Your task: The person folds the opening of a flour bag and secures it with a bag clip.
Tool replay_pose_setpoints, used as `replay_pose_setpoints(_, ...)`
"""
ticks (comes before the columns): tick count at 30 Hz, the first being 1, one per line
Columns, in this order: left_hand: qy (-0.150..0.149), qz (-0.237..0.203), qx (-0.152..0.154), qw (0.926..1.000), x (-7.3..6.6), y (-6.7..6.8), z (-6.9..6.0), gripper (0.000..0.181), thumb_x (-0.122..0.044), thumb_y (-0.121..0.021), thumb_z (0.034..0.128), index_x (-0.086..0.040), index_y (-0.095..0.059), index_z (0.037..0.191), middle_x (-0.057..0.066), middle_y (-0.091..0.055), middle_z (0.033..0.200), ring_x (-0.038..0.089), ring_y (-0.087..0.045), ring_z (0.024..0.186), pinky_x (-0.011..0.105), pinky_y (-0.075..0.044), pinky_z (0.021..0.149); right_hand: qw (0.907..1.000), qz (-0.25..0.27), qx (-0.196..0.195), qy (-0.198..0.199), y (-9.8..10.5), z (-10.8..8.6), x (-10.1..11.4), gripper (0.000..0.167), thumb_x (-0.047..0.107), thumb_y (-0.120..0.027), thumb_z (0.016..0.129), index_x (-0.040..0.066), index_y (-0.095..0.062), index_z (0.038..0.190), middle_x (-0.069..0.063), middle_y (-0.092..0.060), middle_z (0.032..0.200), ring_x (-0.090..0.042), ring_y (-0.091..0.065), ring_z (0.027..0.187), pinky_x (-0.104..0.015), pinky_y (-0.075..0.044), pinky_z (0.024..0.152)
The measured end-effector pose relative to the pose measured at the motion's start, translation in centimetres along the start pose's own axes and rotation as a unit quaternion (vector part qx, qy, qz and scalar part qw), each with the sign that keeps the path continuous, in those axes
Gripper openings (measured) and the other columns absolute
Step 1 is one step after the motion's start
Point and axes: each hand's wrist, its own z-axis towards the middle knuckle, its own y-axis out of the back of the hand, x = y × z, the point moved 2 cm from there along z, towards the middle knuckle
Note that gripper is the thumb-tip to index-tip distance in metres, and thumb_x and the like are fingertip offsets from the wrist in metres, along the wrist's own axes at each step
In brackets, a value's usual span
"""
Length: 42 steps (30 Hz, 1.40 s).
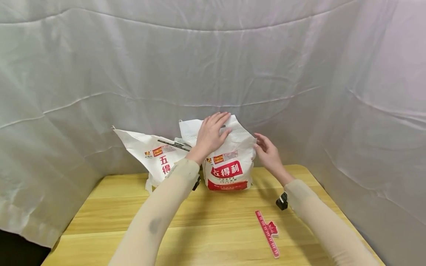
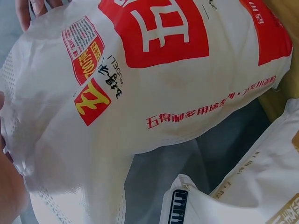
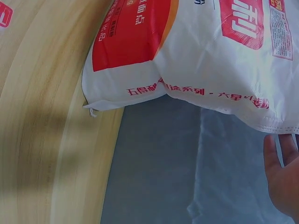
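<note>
A full white flour bag (image 1: 229, 147) with red labels stands upright at the back of the table. My left hand (image 1: 213, 135) lies across its upper front, fingers extended, thumb out to the right. At the bag's upper right edge, the fingers of my right hand (image 1: 267, 149) touch the plastic; in the right wrist view these fingers (image 3: 272, 154) look nearly straight. To the left leans a second flour bag (image 1: 146, 147), with a black piano-key sealing clip (image 1: 173, 144) across its top. A red piano-key clip (image 1: 267, 234) rests on the table, touched by neither hand.
The wooden table (image 1: 110, 214) ends at grey cloth (image 1: 213, 66) hung behind and along both sides. Black wrist devices, one of them a small camera (image 1: 282, 201), sit on my wrists. The two bags stand close together near the back edge.
</note>
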Motion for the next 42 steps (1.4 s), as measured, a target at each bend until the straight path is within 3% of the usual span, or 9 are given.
replay_pose_setpoints(3,-0.013,0.002,-0.022,0.9997,0.1,0.0,0.1,0.056,-0.032,-0.066,0.1025,-0.018,-0.050,0.155,0.003,-0.054,0.154,0.024,-0.043,0.146,0.044,-0.027,0.125,0.9999,-0.011,-0.004,0.000,-0.2,0.4,-0.8,0.042,0.001,-0.054,0.106,-0.009,-0.049,0.146,-0.032,-0.060,0.130,-0.041,-0.059,0.125,-0.019,-0.048,0.099)
replay_pose_setpoints(6,-0.026,-0.003,-0.047,0.9986,0.1,0.1,0.2,0.053,-0.028,-0.069,0.1013,-0.015,-0.055,0.151,0.005,-0.059,0.147,0.025,-0.050,0.139,0.041,-0.031,0.122,0.9998,-0.015,-0.011,0.001,-0.3,1.1,-2.4,0.041,0.003,-0.055,0.106,-0.006,-0.052,0.146,-0.031,-0.061,0.128,-0.040,-0.060,0.122,-0.014,-0.045,0.093)
replay_pose_setpoints(10,-0.037,-0.012,-0.069,0.9968,-0.1,0.2,0.2,0.051,-0.027,-0.071,0.1004,-0.014,-0.058,0.148,0.007,-0.063,0.142,0.026,-0.056,0.133,0.039,-0.035,0.119,0.9995,-0.024,-0.019,0.011,-0.3,1.6,-3.7,0.040,0.007,-0.057,0.106,-0.002,-0.054,0.145,-0.028,-0.063,0.123,-0.038,-0.062,0.119,-0.015,-0.046,0.091)
replay_pose_setpoints(17,-0.042,-0.028,-0.092,0.9945,-0.2,0.5,0.0,0.050,-0.024,-0.072,0.0992,-0.013,-0.060,0.146,0.009,-0.064,0.138,0.027,-0.058,0.130,0.039,-0.038,0.117,0.9989,-0.038,-0.023,0.013,-0.1,1.7,-3.7,0.034,0.010,-0.060,0.106,0.001,-0.061,0.139,-0.023,-0.067,0.120,-0.033,-0.065,0.112,-0.027,-0.052,0.095)
replay_pose_setpoints(27,-0.056,-0.049,-0.136,0.9880,0.3,0.1,-0.7,0.043,-0.018,-0.075,0.0971,-0.012,-0.066,0.139,0.008,-0.069,0.123,0.026,-0.063,0.116,0.040,-0.045,0.108,0.9981,-0.032,-0.048,0.022,-0.3,1.1,-3.8,0.030,0.007,-0.062,0.104,-0.002,-0.064,0.132,-0.023,-0.068,0.117,-0.030,-0.065,0.105,-0.009,-0.048,0.083)
replay_pose_setpoints(34,-0.074,-0.056,-0.167,0.9816,0.1,0.1,-1.0,0.022,-0.015,-0.077,0.0953,-0.010,-0.074,0.116,0.006,-0.070,0.106,0.025,-0.064,0.102,0.039,-0.049,0.097,0.9959,-0.027,-0.078,0.038,-0.4,0.6,-3.7,0.026,0.005,-0.066,0.101,-0.004,-0.068,0.126,-0.024,-0.070,0.114,-0.031,-0.067,0.103,-0.008,-0.049,0.081)
replay_pose_setpoints(38,-0.085,-0.061,-0.181,0.9780,-0.1,0.2,-1.1,0.008,-0.014,-0.077,0.0949,-0.009,-0.075,0.102,0.004,-0.069,0.098,0.024,-0.064,0.096,0.040,-0.049,0.094,0.9935,-0.034,-0.098,0.048,-0.2,0.4,-3.9,0.023,0.003,-0.067,0.100,-0.004,-0.070,0.121,-0.023,-0.072,0.113,-0.026,-0.067,0.099,-0.007,-0.049,0.082)
replay_pose_setpoints(42,-0.092,-0.064,-0.189,0.9756,-0.2,0.3,-1.1,0.006,-0.014,-0.078,0.0931,-0.009,-0.075,0.096,0.004,-0.069,0.095,0.024,-0.063,0.094,0.039,-0.049,0.092,0.9909,-0.038,-0.111,0.065,0.1,0.3,-4.0,0.020,0.002,-0.070,0.098,-0.004,-0.073,0.116,-0.022,-0.073,0.109,-0.016,-0.067,0.094,-0.008,-0.051,0.082)
